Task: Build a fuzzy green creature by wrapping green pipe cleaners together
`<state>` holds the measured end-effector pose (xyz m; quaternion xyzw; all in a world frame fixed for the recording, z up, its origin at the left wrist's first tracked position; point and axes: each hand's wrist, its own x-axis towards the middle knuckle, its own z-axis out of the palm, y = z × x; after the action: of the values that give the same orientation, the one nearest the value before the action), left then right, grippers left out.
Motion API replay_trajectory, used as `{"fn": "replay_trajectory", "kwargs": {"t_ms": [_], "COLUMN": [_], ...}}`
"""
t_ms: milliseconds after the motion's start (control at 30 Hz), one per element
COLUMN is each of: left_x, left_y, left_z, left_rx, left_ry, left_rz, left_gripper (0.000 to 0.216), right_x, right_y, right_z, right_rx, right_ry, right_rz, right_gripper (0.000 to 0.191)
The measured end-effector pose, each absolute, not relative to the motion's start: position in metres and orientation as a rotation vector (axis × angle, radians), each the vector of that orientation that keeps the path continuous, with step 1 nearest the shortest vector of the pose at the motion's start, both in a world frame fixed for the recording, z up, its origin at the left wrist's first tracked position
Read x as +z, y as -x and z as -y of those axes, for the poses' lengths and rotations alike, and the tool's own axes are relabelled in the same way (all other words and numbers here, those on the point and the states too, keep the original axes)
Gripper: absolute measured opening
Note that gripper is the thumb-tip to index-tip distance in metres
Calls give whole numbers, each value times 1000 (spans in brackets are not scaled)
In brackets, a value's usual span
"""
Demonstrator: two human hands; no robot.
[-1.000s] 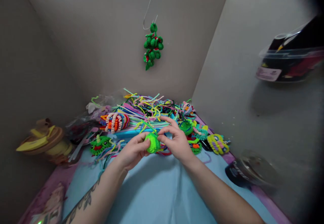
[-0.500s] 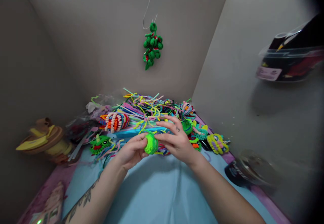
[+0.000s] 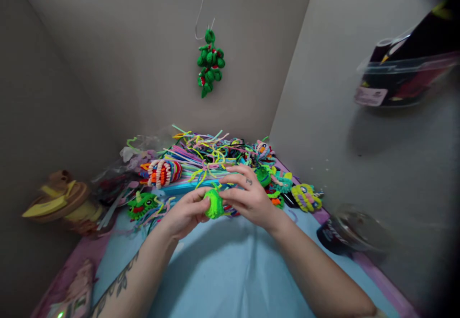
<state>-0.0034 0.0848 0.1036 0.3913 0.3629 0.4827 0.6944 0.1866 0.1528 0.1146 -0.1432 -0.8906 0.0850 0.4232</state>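
A small bright green pipe-cleaner ball (image 3: 214, 204) is held above a light blue cloth (image 3: 230, 270). My left hand (image 3: 183, 215) pinches it from the left, thumb and fingers closed on it. My right hand (image 3: 247, 198) touches its right side, thumb and fingertips pressed to the ball and the other fingers stretched forward over it. Just behind my hands lies a heap of loose coloured pipe cleaners (image 3: 204, 155).
Finished pipe-cleaner figures lie around: a green creature (image 3: 141, 204), a striped coil (image 3: 162, 172), a yellow-green one (image 3: 304, 197). A green figure (image 3: 209, 63) hangs on the grey partition. A brown and yellow object (image 3: 61, 200) sits left, a dark jar (image 3: 347, 234) right, a clear bin (image 3: 402, 76) upper right.
My right hand has shifted a little left and its fingers have stretched out over the ball. The view has tilted slightly. The ball stays between both hands.
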Motion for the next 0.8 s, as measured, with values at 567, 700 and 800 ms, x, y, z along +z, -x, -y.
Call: {"fn": "replay_trajectory", "kwargs": {"t_ms": [567,700,800], "left_x": [103,100,101], "left_y": [11,9,9], "left_z": [-86,-88,-88], "left_rx": [1143,1138,1186], "left_ry": [-1092,-1065,-975], "left_rz": [-867,-861,-853], "left_gripper": [29,28,32], "right_x": [118,117,116], "right_y": [-174,-174,-175], "right_z": [-143,-145,-144], "right_rx": [411,482,516], "right_ry": [485,471,473], "right_rz": [2390,2397,2252], "right_gripper": [12,15,11]}}
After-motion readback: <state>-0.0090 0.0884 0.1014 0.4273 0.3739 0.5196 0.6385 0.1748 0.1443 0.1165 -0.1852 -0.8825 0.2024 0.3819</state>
